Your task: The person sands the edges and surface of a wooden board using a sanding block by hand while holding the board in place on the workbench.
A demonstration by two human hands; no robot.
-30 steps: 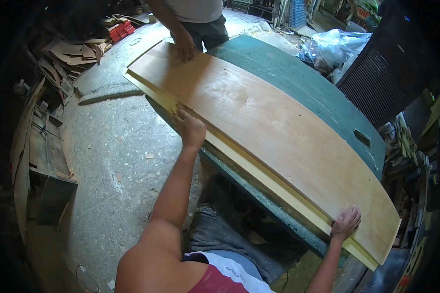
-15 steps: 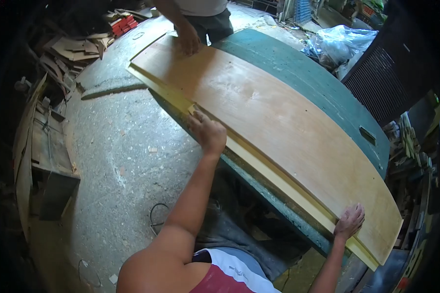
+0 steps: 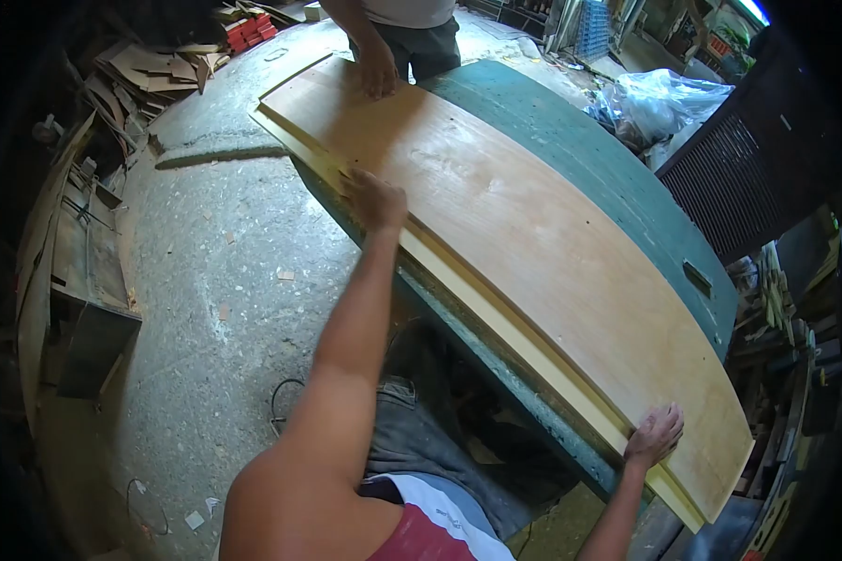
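Observation:
A long light wooden panel lies on top of a pale yellowish board, whose strip shows along the near side. Both rest on a green worktable. My left hand is at the near edge toward the far left end, its fingers on the strip and against the panel's edge; whether they grip anything is hard to make out. Near the right end, my right hand lies on the panel's near edge with its fingers stretched over the top. A co-worker's hand touches the panel's far left end.
Across the table stands the co-worker. Wood scraps and red blocks are piled at the upper left. A clear plastic bag and a dark louvred panel are at the upper right. A box-like wooden piece stands left.
My left hand moved along the strip toward the near right, then back toward the far left end. My right hand has stayed on the right end of the panel. The view has shifted slightly.

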